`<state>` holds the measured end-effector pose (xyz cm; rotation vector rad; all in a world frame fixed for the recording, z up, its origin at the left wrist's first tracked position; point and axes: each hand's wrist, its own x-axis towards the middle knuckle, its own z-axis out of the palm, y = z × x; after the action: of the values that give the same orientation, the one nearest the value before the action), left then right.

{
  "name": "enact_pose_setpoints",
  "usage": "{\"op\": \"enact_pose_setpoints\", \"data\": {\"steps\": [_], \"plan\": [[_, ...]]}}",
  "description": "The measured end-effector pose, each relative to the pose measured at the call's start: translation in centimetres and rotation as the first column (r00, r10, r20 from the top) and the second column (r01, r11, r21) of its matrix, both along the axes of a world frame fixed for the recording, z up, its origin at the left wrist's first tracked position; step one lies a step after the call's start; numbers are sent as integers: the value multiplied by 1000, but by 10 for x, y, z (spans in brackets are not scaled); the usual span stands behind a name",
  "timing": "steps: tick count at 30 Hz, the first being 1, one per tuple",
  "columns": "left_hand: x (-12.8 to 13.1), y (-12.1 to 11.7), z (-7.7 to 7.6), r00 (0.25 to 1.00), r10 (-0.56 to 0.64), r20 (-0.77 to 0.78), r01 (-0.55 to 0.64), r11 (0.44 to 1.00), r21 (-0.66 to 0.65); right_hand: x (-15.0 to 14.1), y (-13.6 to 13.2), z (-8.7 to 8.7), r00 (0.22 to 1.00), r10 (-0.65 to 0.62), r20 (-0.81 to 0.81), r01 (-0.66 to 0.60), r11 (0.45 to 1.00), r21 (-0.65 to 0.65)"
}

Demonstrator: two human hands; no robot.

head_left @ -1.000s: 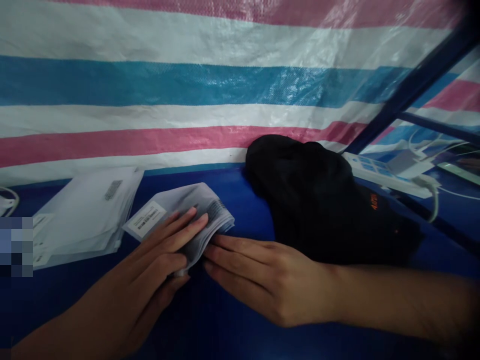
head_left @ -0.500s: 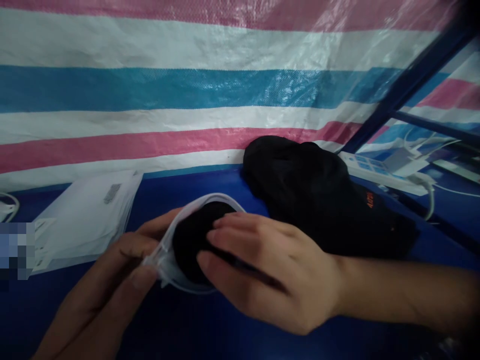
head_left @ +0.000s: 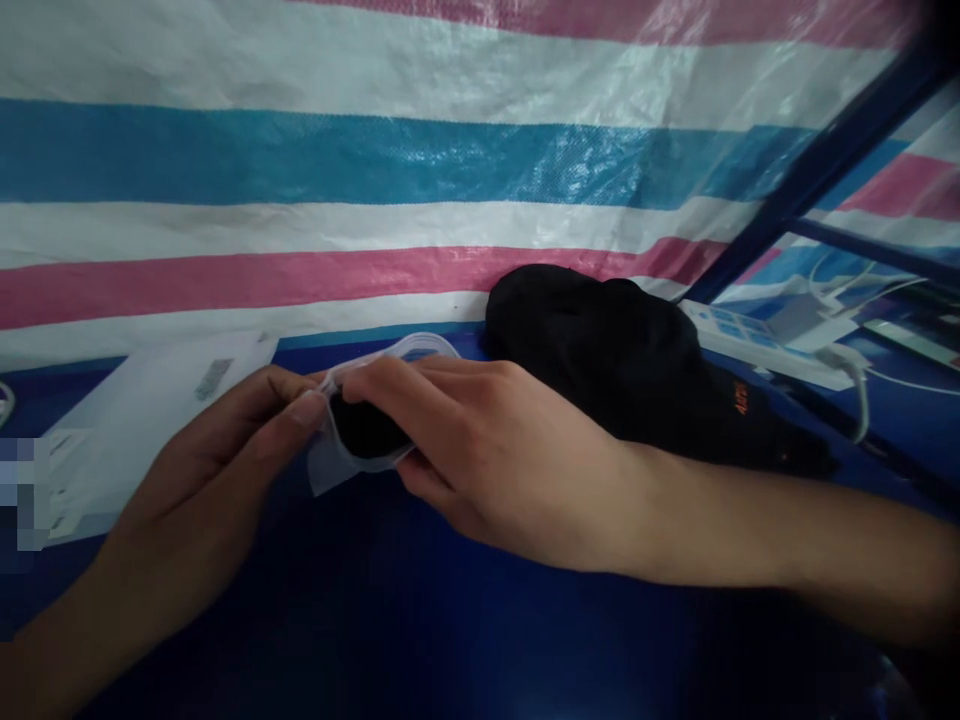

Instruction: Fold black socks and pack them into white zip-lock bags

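Observation:
A frosted plastic zip bag (head_left: 328,468) is held up between my hands over the blue surface, its mouth gaping. Something black (head_left: 369,428), perhaps folded cloth, fills the opening. My left hand (head_left: 225,450) pinches the bag's left corner between thumb and fingers. Curled over the bag's right side, my right hand (head_left: 487,450) has its index fingertip at the zip edge close to my left fingertips. Its other fingers are partly hidden behind the bag.
Flat clear bags (head_left: 165,410) with a printed label lie at left. Black clothing (head_left: 615,370) with orange lettering lies behind my right arm. A white power strip (head_left: 772,340) with cables is at right. Striped plastic sheeting (head_left: 375,160) hangs behind, beside a dark blue bed frame (head_left: 832,150).
My right hand has moved from on the black item inside the bag up and left to the zip edge. The bag's mouth is narrower and the bag sits higher.

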<state>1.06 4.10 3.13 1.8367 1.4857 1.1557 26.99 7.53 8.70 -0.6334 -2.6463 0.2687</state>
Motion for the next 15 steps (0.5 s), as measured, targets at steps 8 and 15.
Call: {"op": "enact_pose_setpoints", "data": {"steps": [8,15], "plan": [[-2,-5,-3,989,-127,-73,127,992,-11,2,14,1,974,209,84,-195,970,-147],[-10,-2,-12,997,75,32,-76,996,44,8,11,6,992,119,39,-122,990,76]]}}
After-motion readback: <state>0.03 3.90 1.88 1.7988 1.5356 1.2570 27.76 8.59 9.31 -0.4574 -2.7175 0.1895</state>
